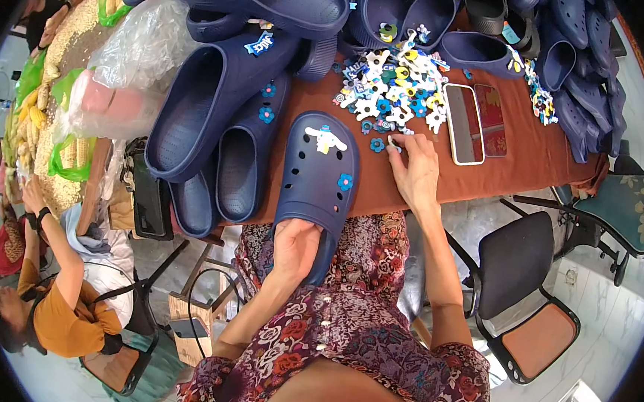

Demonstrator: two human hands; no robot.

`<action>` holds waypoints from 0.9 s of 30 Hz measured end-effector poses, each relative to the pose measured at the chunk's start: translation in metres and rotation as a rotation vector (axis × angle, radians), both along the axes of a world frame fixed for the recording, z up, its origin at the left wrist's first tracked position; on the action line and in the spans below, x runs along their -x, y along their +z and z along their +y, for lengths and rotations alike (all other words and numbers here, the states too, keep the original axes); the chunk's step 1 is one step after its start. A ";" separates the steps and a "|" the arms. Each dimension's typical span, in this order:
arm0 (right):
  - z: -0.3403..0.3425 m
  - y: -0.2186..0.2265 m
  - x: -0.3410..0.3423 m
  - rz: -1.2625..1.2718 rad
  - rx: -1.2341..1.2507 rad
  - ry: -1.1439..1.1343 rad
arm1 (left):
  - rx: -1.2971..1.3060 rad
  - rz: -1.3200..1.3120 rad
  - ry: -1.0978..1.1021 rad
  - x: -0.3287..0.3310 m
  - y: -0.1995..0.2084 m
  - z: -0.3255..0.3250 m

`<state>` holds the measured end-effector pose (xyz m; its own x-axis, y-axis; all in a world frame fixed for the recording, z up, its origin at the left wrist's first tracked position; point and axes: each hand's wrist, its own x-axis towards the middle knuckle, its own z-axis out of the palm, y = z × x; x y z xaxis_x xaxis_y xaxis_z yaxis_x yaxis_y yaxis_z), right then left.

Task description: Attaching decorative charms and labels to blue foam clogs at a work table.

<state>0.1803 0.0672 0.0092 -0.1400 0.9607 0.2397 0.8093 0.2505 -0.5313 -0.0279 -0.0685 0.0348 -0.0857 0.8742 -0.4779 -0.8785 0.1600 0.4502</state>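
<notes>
A navy clog (314, 189) rests toe-away at the table's near edge, with my left hand (295, 250) inside its opening, gripping it. On the clog's holed upper sit a white long-eared character charm (326, 139) and a blue flower charm (345, 182). To the right, my right hand (417, 170) is low over the brown cloth, thumb and forefinger pinched on a small pale shoe charm (393, 142). Beside those fingertips lies a loose blue flower charm (377, 145). Just beyond is a heap of white, blue and yellow charms (394, 83).
Navy clogs (202, 103) are stacked at left, with more (584, 85) at right. A white-edged phone (464, 125) lies right of the heap. An office chair (515, 263) stands at right. At far left, a person in orange (75, 318) sits by a table of corn (36, 117).
</notes>
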 end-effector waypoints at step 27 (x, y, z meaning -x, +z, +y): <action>-0.013 0.046 0.054 0.895 0.634 0.263 | 0.033 -0.272 0.085 -0.003 0.022 0.021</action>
